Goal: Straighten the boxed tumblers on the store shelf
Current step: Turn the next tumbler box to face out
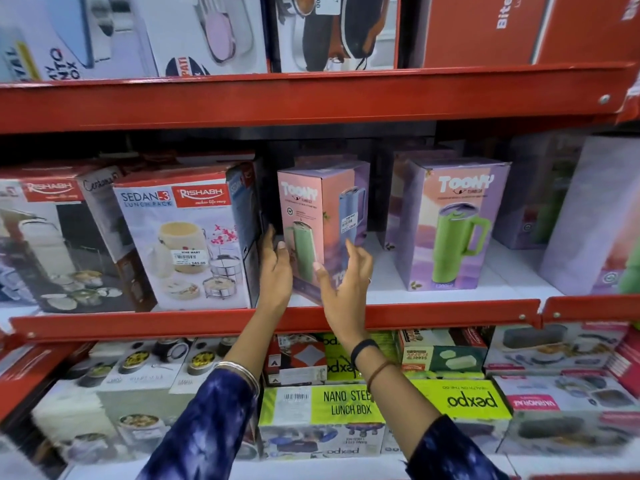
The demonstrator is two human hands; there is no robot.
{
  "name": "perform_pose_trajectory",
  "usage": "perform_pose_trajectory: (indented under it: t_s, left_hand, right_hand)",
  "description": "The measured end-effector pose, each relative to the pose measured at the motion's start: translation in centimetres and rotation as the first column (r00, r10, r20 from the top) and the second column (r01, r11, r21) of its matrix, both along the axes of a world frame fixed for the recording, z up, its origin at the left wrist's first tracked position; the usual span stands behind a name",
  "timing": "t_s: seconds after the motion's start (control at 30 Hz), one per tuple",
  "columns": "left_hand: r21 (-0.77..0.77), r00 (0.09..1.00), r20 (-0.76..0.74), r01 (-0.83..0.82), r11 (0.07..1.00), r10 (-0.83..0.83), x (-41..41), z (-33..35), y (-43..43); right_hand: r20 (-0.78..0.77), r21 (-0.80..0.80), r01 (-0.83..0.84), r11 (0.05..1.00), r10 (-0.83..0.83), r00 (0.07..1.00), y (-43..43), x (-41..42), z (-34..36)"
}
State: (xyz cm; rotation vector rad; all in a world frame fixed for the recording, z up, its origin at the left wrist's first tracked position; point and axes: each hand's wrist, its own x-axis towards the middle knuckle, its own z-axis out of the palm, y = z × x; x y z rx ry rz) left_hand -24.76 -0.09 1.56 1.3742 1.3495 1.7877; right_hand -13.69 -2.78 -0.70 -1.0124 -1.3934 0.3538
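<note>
Hands reach into the middle tier of a red metal store shelf [311,317], framing a pink-and-lilac Toony tumbler box [322,220] that stands upright but turned corner-forward, one edge facing out. The left hand [277,268] lies against the box's left face near its lower part, fingers [269,237] extended upward and loosely spread, slipped into the narrow gap beside a Rishabh Sedan-3 lunch pack box [187,237]. The right hand [346,289] is open at the box's front right, fingers [353,251] apart and curled slightly, thumb close to the front corner; whether it actually touches the carton cannot be told. Neither hand is closed around the box. A second Toony tumbler box [450,223], showing a green handled tumbler, stands squarely facing out to the right, apart from the first, with more purple cartons behind and beside it. Both forearms wear dark blue patterned sleeves [214,420]; bangles [242,372] ring the left wrist and dark bands the right. Green Nano Steel lunch box cartons [346,405] fill the tier below.
</note>
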Motion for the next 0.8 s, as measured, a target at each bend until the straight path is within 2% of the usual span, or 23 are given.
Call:
perform_pose_trajectory:
  t_s: [0.13, 0.27, 0.47, 0.6, 0.8]
  left_hand:
    - [0.009, 0.993, -0.024, 0.112, 0.994, -0.112, -0.1, 0.4, 0.3]
    - [-0.015, 0.992, -0.022, 0.124, 0.992, -0.124, -0.3, 0.8, 0.6]
    - [0.124, 0.99, -0.015, 0.141, 0.982, -0.14, 0.1, 1.1, -0.8]
    - [0.128, 0.989, -0.023, 0.151, 0.98, -0.149, 1.1, 1.6, -2.0]
    - [0.115, 0.971, -0.03, 0.237, 0.965, -0.235, 3.1, 2.9, -4.0]
  right_hand:
    - [0.056, 0.011, 0.124, 0.992, -0.124, 0.991, -0.1, -0.8, 0.1]
    - [0.107, 0.028, 0.174, 0.984, -0.176, 0.979, -0.1, -0.9, 0.6]
    - [0.057, 0.027, 0.146, 0.989, -0.148, 0.987, 0.5, 0.7, 1.6]
    - [0.019, -0.04, 0.056, 0.998, -0.056, 0.998, 1.0, 2.0, 2.8]
    - [0.054, -0.08, 0.177, 0.981, -0.173, 0.983, 1.8, 2.5, 4.4]
